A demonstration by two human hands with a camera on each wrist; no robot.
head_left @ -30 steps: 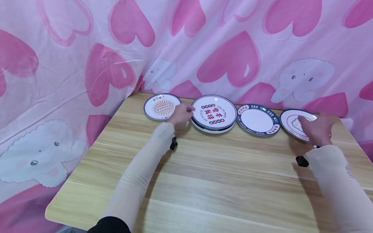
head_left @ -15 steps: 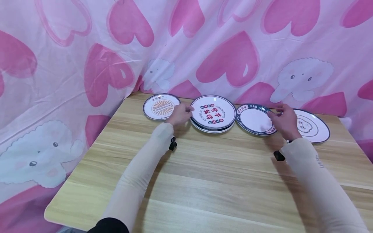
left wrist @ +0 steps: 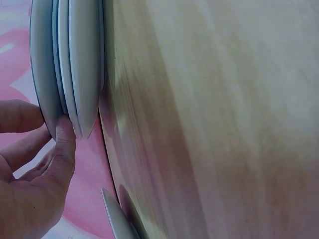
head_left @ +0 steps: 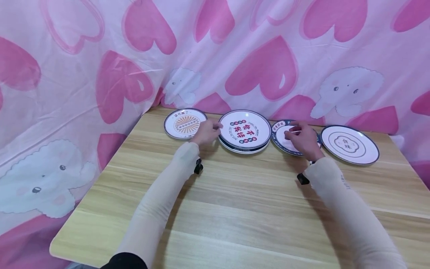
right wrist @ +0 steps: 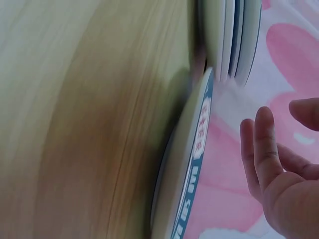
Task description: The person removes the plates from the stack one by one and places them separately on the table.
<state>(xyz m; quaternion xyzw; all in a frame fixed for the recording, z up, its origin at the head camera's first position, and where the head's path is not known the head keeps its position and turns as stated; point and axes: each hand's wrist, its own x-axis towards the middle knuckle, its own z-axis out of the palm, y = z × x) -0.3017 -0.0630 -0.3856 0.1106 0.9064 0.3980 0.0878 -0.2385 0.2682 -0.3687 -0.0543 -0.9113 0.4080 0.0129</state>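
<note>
In the head view, my left hand (head_left: 206, 133) is at the left rim of a stack of white plates. Its thumb and finger pinch the edge of the top plate (head_left: 245, 129), which has red characters. The left wrist view shows the thumb (left wrist: 64, 142) against the rims from below and a finger at the upper face. My right hand (head_left: 304, 140) hovers over a plate with a navy lettered rim (head_left: 280, 144), hiding part of it. In the right wrist view, its fingers (right wrist: 266, 144) are spread apart from the rim, holding nothing.
A sunburst-patterned plate (head_left: 186, 124) lies left of the stack, and a plate with a flower-shaped outline (head_left: 349, 145) at the right. The plates stand in a row along the back of the wooden table (head_left: 235, 209), before a pink heart-printed cloth (head_left: 262, 71).
My right hand has moved left, from over the rightmost plate to above the navy-rimmed plate. The left hand has stayed at the stack's rim, and the plates look unmoved.
</note>
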